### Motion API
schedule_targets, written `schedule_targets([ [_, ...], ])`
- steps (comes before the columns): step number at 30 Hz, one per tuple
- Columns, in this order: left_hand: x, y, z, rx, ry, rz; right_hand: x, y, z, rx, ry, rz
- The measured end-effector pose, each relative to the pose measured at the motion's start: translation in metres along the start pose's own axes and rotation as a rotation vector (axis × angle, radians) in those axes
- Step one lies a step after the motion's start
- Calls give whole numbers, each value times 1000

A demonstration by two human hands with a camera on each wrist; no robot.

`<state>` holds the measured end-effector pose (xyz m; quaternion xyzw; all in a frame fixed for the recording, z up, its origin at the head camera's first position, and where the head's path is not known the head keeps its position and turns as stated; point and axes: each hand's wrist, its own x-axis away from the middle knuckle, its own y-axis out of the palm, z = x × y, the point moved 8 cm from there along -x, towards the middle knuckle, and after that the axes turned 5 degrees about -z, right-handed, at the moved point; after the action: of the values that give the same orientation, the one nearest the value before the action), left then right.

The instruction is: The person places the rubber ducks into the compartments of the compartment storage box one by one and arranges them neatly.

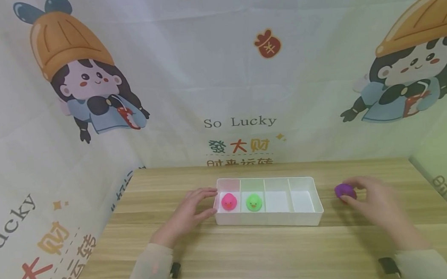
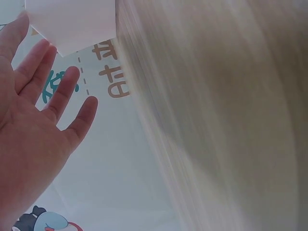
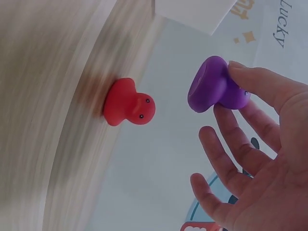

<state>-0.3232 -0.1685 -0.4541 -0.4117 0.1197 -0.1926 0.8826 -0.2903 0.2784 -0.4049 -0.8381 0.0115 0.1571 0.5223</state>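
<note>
A white four-compartment tray (image 1: 268, 220) stands on the table. A pink rubber duck (image 1: 229, 202) sits in its leftmost compartment, a green duck (image 1: 254, 202) in the one beside it; the two right compartments hold nothing. My left hand (image 1: 187, 214) is at the tray's left end, fingertips right at the wall and fingers fairly straight. Right of the tray, my right hand (image 1: 379, 204) pinches a purple duck (image 3: 216, 86) between thumb and fingers, held up off the table. In the right wrist view a red duck (image 3: 127, 103) rests on the tabletop; the head view mostly hides it behind the purple one.
The wood-grain table (image 1: 238, 258) extends in front of the tray and to both sides. A printed cloth (image 1: 236, 91) with cartoon figures and lettering hangs behind it and along both sides. Dark bands show at both wrists, by the light sleeves (image 1: 150, 267).
</note>
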Motion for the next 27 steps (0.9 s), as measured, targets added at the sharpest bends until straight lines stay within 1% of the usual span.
schedule_targets([
  [5, 0, 0, 0, -5, 2, -1, -1, 1, -2, 2, 10, -1],
  [10, 1, 0, 1, -8, 3, -2, -2, 1, -6, 0, -2, 21],
  [20, 1, -1, 1, -3, 12, -3, -5, 3, -17, -47, -14, 13],
  [24, 1, -1, 2, -4, 12, -5, -5, 3, -20, -38, -4, 6],
  [27, 1, -1, 2, 1, 10, -4, -6, 2, -24, -25, -5, 17],
])
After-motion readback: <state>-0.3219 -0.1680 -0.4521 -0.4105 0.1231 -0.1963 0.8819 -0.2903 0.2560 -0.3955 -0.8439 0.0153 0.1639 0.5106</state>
